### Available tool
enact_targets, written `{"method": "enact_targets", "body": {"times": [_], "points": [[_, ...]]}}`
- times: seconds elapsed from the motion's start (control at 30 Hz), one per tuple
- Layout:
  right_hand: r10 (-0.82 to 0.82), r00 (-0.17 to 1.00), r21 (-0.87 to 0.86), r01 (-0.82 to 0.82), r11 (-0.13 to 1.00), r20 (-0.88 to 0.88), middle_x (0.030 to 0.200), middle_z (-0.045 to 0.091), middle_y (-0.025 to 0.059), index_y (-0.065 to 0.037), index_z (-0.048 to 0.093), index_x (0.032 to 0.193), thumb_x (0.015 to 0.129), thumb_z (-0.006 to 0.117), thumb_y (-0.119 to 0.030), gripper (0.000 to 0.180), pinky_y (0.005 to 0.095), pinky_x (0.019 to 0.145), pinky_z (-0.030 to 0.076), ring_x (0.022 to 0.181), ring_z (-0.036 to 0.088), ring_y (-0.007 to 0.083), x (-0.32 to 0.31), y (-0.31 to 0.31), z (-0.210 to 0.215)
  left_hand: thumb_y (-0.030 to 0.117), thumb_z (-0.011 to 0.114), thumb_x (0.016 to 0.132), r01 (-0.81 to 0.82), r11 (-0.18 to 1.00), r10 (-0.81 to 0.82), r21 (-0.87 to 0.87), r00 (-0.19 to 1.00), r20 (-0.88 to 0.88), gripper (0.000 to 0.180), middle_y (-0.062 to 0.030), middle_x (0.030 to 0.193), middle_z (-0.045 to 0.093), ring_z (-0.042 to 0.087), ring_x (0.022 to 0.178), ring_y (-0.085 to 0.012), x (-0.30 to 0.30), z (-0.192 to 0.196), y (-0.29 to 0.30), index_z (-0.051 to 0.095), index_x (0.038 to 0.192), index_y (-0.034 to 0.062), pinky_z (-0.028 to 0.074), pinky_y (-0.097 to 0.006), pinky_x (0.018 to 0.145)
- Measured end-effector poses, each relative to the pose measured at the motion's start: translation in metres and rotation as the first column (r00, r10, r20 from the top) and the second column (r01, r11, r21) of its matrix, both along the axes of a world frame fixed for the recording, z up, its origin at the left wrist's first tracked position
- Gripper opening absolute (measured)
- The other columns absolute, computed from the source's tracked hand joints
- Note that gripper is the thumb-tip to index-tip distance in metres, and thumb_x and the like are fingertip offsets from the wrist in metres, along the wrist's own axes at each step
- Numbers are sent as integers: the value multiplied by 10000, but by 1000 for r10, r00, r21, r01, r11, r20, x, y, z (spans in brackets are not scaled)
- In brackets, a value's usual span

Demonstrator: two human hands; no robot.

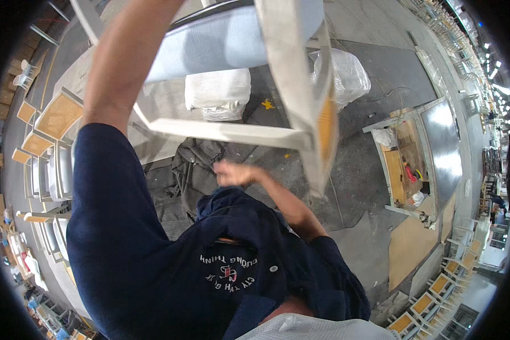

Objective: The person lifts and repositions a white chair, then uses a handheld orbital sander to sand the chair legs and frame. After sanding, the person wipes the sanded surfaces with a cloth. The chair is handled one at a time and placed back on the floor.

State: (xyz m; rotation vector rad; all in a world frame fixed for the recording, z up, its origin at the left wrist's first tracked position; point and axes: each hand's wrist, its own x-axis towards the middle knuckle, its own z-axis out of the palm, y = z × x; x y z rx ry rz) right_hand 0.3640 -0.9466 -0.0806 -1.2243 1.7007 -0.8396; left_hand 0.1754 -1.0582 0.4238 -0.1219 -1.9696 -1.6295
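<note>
a pale grey wooden chair with a light blue padded seat (232, 39) is seen raised in front of the camera, tilted on its side, its woven cane back panel (326, 127) turned edge-on at the right. the left arm is stretched up along the chair's left side, but the left hand is cut off by the picture's upper edge, so its grasp cannot be told. the right hand (235, 173) is blurred just below the chair's pale cross rail (226, 132), its fingers (224, 167) loosely curled and apart from the rail, with nothing gripped. beneath those fingers a crumpled dark cloth (190, 170) is spread on the grey floor. beyond the rail, white wrapped bundles (218, 93) are lying.
</note>
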Motion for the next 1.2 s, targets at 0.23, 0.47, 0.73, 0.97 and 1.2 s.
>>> {"method": "enact_targets", "body": {"times": [0.23, 0.47, 0.73, 0.97, 1.2], "points": [[-629, 712, 115, 629, 769, 312, 1249, 557, 152, -38, 484, 1293, 906, 533, -397, 530, 349, 971, 406, 1167, 525, 289, -63, 30, 28, 189, 718, 671, 95, 995, -101, 36, 947, 306, 384, -153, 820, 650, 651, 697, -231, -57, -259, -157, 599, 952, -45, 529, -368, 689], [-741, 669, 239, 712, 661, 58, 1148, 605, 59, -71, 528, 1251, 936, 515, -331, 409, 300, 864, 450, 1044, 559, 156, -84, 71, 37, 132, 710, 657, 249, 957, -287, 152, 893, 346, 319, -69, 836, 566, 575, 811, -175, 82, -415, -242, 529, 906, 50, 481, -317, 698], [-867, 472, -8, 879, 477, 156, 1086, 593, 95, -2, 495, 1247, 866, 605, -250, 469, 303, 872, 431, 982, 549, 169, -192, 24, 75, 78, 681, 642, 259, 960, -164, -110, 833, 528, 421, -75, 994, 593, 556, 928, -170, 137, -434, -232, 581, 1051, 60, 448, -302, 831], [-960, -52, -493, 850, -188, 277, 1364, 310, 242, 70, 223, 1365, 697, 791, -361, 977, 395, 1026, 315, 1243, 366, 310, -365, 20, 157, -9, 644, 700, -281, 948, 208, 148, 903, 377, 380, -84, 995, 609, 582, 896, -166, 134, -426, -226, 561, 1072, -5, 475, -286, 771], [-870, 90, -373, 921, -113, 485, 821, 637, 83, -25, 664, 861, 658, 824, -221, 324, 329, 716, 473, 741, 597, 165, -412, 34, 167, -28, 663, 692, -416, 894, 447, -165, 827, 341, 261, -55, 870, 601, 566, 827, -165, 115, -435, -219, 611, 944, 12, 468, -308, 753]]}}
